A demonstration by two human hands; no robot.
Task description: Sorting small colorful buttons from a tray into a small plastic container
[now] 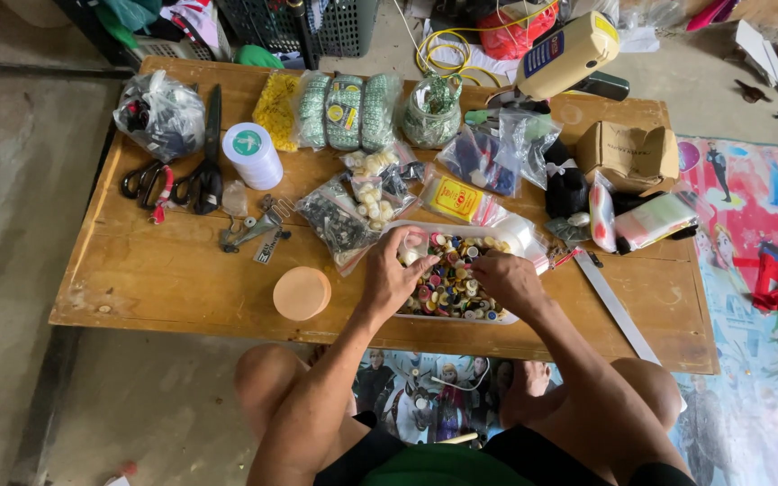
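Both hands are being worked inside a shallow white tray (pixel 522 236) of mixed coloured buttons (pixel 450 279), which is being kept near the front edge of a low wooden table (pixel 164 279). The left hand (pixel 391 277) is being laid over the tray's left end, fingers curled down into the buttons; whether anything is pinched between them cannot be told. The right hand (pixel 508 281) is being pressed onto the pile at the tray's right, fingers bent and mostly hidden, so its hold cannot be told either. The tray is being seen as still well filled, colours fully mixed, and no separate sorted heap is being noted beside it; the picking-through is therefore being judged as early, with most of the pile left to go through. A round peach-coloured lid (pixel 302 292) is being noted just left of the tray, apart from the left hand. Small clear bags (pixel 346 219) of beads and trimmings are being recorded just behind the tray. Black-handled scissors (pixel 202 171) and a white thread spool (pixel 252 155) are being logged well apart at the table's left, a metal ruler (pixel 619 310) at the right, untouched.
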